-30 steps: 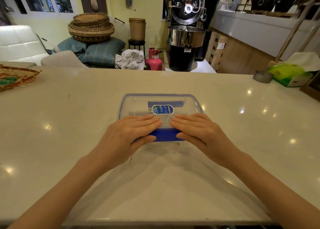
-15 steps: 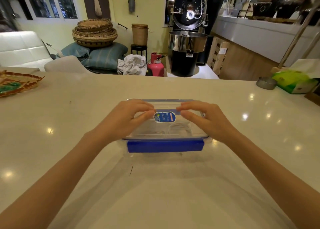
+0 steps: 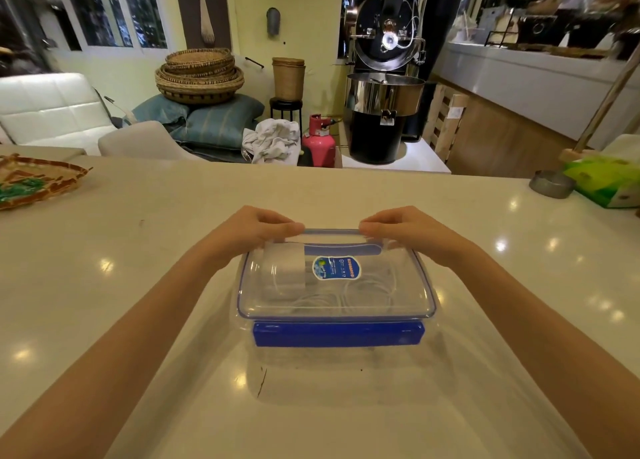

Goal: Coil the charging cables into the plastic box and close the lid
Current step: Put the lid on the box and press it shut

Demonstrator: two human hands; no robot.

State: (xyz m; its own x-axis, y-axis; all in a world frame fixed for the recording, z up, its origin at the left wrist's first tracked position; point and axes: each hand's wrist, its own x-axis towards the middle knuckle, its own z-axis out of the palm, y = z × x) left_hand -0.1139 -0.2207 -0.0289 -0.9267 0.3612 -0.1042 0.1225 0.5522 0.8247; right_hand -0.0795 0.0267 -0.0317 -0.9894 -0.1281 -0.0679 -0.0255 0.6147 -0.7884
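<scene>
Pale glossy desk [image 3: 138, 285] with a few things on it.

A clear plastic box [image 3: 336, 334] sits at its middle; a woven tray [image 3: 38, 181] lies at the far left edge, a small metal dish [image 3: 550, 183] and green tissue pack [image 3: 602, 178] far right.

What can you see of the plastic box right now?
The plastic box is clear and rectangular, sitting flat on the pale countertop. Its transparent, blue-rimmed lid is on, bearing an oval blue label. A blue latch lies folded down along the near side. White coiled cables show through the lid. The left hand and right hand press its far edge.
</scene>
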